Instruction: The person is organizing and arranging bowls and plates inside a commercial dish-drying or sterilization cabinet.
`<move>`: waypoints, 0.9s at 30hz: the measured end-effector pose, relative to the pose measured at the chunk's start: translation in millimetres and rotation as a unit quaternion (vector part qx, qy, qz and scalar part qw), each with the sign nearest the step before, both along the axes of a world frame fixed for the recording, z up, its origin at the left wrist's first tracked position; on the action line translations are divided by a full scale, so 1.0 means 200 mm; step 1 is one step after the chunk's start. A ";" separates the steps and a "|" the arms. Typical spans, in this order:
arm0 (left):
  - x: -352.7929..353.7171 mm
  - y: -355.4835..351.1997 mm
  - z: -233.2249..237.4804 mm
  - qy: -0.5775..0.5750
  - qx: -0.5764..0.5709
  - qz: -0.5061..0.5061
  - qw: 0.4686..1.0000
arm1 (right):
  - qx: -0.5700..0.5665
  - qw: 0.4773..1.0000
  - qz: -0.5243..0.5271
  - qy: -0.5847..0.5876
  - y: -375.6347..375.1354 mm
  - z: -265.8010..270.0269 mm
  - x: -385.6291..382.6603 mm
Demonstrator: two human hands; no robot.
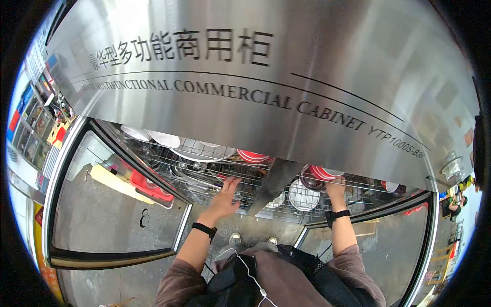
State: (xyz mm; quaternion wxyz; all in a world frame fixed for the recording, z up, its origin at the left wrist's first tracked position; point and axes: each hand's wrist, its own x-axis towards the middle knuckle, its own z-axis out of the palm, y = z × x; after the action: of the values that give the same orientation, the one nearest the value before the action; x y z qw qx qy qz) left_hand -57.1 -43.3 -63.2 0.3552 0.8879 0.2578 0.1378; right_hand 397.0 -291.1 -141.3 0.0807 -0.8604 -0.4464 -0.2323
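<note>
I stand before a steel cabinet with wire shelves and dishes inside. My left hand is at the front edge of the left wire shelf, fingers stretched out and apart, nothing in them. My right hand reaches into the right section, close beside a stack of red and white bowls. Its fingertips are hidden inside the cabinet, so I cannot tell whether they grip a bowl. A dark round bowl sits left of that hand. Lower down lie white plates.
Glass doors stand swung out on the left and right. A steel post divides the cabinet's opening. On the upper left shelf are white dishes and another red and white bowl. A red tray shows through the left door.
</note>
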 end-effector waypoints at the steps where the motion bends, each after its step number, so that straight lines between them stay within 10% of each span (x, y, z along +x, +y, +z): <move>1: 0.01 -0.01 0.01 0.009 -0.008 0.009 1.000 | 0.003 0.999 -0.025 0.027 0.01 0.04 -0.03; 25: 0.12 -0.06 0.00 0.034 0.039 0.041 0.998 | 0.160 0.972 0.093 0.144 0.05 0.04 0.08; 27: 0.05 -0.05 0.04 0.107 0.015 0.033 0.994 | 0.201 0.929 0.053 0.305 0.03 0.06 0.13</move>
State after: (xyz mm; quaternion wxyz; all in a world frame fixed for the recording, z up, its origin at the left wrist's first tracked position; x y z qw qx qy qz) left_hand -46.1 -53.9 -54.9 0.3077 0.8939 0.3209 0.0579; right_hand 423.5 -285.0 -128.4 0.3968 -0.8307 -0.3887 -0.0388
